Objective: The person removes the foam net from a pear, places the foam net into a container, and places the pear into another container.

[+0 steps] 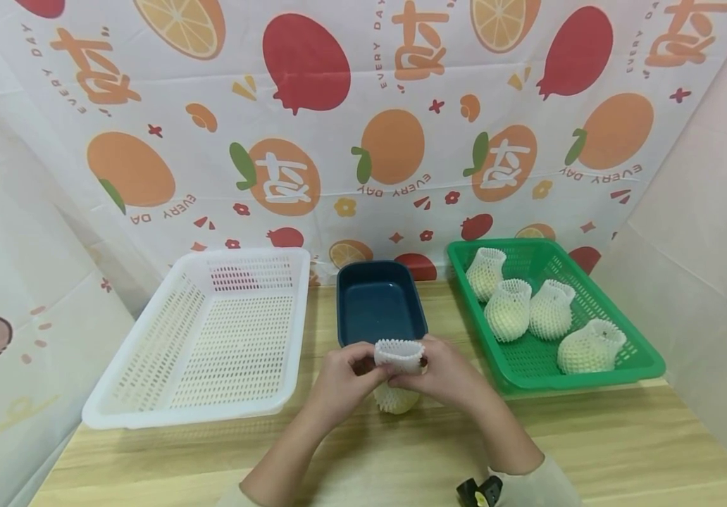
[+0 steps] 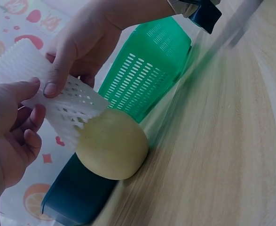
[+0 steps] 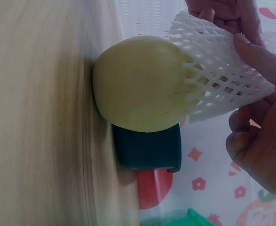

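Note:
A round, pale yellow-green fruit point(image 1: 399, 403) rests on the table, its exact kind unclear. Its upper part is covered by a white foam net sleeve point(image 1: 399, 359), while the lower part is bare, as both wrist views show on the fruit point(image 2: 113, 148) point(image 3: 138, 87). My left hand point(image 1: 343, 377) pinches the sleeve's left side between thumb and fingers. On the opposite side my right hand point(image 1: 449, 373) pinches it too, thumb lying along the net in the right wrist view. The top of the fruit is hidden inside the sleeve.
Behind the hands stands a dark blue tray point(image 1: 381, 267). A white perforated basket point(image 1: 243, 352) is at left. At right, a green basket point(image 1: 528, 366) holds several net-wrapped fruits point(image 1: 508, 313). A printed cloth point(image 1: 351, 84) hangs at the back of the wooden table point(image 1: 592, 451).

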Demonstrator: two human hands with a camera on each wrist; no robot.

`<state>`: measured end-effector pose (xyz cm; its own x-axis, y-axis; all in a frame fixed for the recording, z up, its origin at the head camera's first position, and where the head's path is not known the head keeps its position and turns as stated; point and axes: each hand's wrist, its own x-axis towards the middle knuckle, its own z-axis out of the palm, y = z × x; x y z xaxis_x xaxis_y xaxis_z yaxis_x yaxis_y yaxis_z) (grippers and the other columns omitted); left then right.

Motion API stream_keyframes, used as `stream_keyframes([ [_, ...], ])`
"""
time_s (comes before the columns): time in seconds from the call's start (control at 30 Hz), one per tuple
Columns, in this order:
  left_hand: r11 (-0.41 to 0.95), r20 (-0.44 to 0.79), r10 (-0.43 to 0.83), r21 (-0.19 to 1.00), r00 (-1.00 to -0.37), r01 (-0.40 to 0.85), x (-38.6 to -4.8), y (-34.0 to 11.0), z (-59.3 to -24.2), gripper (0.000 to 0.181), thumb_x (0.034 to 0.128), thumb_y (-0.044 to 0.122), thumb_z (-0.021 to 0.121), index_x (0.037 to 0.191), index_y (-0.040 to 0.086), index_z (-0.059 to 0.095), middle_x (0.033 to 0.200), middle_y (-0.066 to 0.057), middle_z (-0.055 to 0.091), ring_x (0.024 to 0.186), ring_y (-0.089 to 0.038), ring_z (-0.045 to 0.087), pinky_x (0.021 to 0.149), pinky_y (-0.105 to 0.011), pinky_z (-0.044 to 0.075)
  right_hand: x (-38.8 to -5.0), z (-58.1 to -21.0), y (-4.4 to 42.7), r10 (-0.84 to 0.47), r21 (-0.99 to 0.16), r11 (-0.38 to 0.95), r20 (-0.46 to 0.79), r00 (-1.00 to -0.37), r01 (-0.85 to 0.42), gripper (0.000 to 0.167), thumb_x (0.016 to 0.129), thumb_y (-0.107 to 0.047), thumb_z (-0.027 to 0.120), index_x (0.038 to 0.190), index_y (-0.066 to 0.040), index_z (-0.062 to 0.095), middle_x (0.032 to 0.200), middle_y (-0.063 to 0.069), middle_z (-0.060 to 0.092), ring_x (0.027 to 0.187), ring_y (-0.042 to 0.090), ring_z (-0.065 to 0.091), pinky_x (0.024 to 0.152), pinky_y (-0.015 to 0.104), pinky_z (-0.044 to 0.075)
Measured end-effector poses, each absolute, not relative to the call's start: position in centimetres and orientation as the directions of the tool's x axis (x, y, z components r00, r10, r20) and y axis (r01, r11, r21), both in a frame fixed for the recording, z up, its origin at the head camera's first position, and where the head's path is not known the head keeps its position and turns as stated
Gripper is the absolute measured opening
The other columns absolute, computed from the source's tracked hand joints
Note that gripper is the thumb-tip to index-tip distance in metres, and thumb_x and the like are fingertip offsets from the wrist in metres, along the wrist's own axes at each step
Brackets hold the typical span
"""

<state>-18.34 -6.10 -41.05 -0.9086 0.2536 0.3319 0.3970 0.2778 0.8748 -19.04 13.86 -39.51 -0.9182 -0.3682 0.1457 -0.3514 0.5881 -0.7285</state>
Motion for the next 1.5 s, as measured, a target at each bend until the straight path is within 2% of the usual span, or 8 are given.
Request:
stream_keyframes([
  [0.5,0.143,0.334,0.201,0.920,-0.921,0.365,-18.2,-6.2,-40.8,0.012,0.0839,0.014,0.078,0.095,0.010,0.076,0.090,-0.006,0.074,0.074,-0.009,0.063,0.066,-0.023,0.054,-18.8,-39.1,13.8,-0.376,-0.786,0.500,0.182,-0.909,-0.364,0.041,0.079,-0.028,0.084,0.116,-0.018,0.069,0.112,-0.001,0.069,0.098,0.013,0.065,0.083,0.033,0.057],
  [0.97,0.062,0.372,0.199,0.918,-0.907,0.391,-17.7,-6.1,-40.0,0.015,0.0853,0.012,0.077,0.099,0.007,0.074,0.097,-0.009,0.074,0.080,-0.010,0.065,0.069,-0.024,0.056,-18.8,-39.0,14.0,-0.409,-0.845,0.405,0.175,-0.896,-0.350,0.036,0.082,-0.024,0.081,0.113,-0.009,0.070,0.109,0.007,0.072,0.094,0.017,0.068,0.077,0.027,0.058],
  [1.2,0.103,0.425,0.199,0.887,-0.883,0.450,-17.7,-6.3,-40.2,0.017,0.0841,0.015,0.078,0.100,0.012,0.073,0.098,-0.004,0.069,0.075,-0.011,0.056,0.062,-0.021,0.049,-18.8,-39.0,14.0,-0.407,-0.855,0.388,0.176,-0.897,-0.343,0.036,0.082,-0.024,0.081,0.113,-0.008,0.070,0.107,0.009,0.072,0.091,0.017,0.068,0.075,0.026,0.058],
  [1.33,0.141,0.399,0.235,0.888,-0.886,0.437,-17.9,-6.4,-40.4,0.025,0.0830,0.019,0.080,0.106,0.014,0.072,0.098,-0.003,0.063,0.074,-0.014,0.054,0.061,-0.021,0.048,-18.8,-38.9,14.2,-0.395,-0.865,0.380,0.167,-0.903,-0.327,0.037,0.083,-0.025,0.080,0.113,-0.008,0.069,0.107,0.010,0.071,0.090,0.019,0.068,0.073,0.027,0.058],
  [1.5,0.176,0.337,0.281,0.902,-0.899,0.393,-18.0,-6.5,-40.5,0.033,0.0809,0.021,0.082,0.111,0.017,0.070,0.088,-0.005,0.057,0.071,-0.014,0.053,0.060,-0.022,0.047,-18.7,-38.7,14.3,-0.381,-0.868,0.382,0.166,-0.910,-0.318,0.038,0.084,-0.025,0.080,0.115,-0.007,0.068,0.108,0.011,0.070,0.091,0.020,0.067,0.075,0.029,0.059],
])
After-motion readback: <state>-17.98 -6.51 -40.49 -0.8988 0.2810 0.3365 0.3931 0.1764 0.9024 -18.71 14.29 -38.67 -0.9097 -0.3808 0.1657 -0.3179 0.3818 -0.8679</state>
